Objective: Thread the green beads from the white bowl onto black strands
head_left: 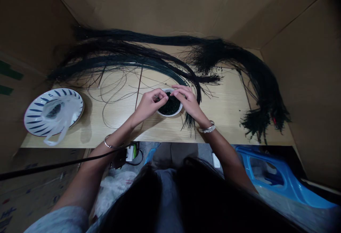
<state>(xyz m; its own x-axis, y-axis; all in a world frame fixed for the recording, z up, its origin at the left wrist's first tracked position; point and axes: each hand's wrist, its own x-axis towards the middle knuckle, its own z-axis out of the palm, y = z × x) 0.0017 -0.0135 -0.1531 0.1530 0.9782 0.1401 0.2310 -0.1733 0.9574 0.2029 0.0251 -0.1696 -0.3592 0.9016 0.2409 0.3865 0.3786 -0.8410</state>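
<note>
A small white bowl holding a mass of tiny dark green bits stands on the table between my hands. My left hand is over its left rim, thumb and forefinger pinched together; whatever they hold is too small to make out. Above the right side of the bowl, my right hand has its fingertips drawn close, with the outer fingers fairly straight. Anything between those tips is also too fine to see. A bundle of dark strands passes beneath the right hand, its loose ends spreading toward the table's front edge.
Long bundles of dark strands lie across the back, and another bundle curves down at the right. A striped plate with a plastic bag sits left. Cardboard walls enclose the table. A blue stool stands below.
</note>
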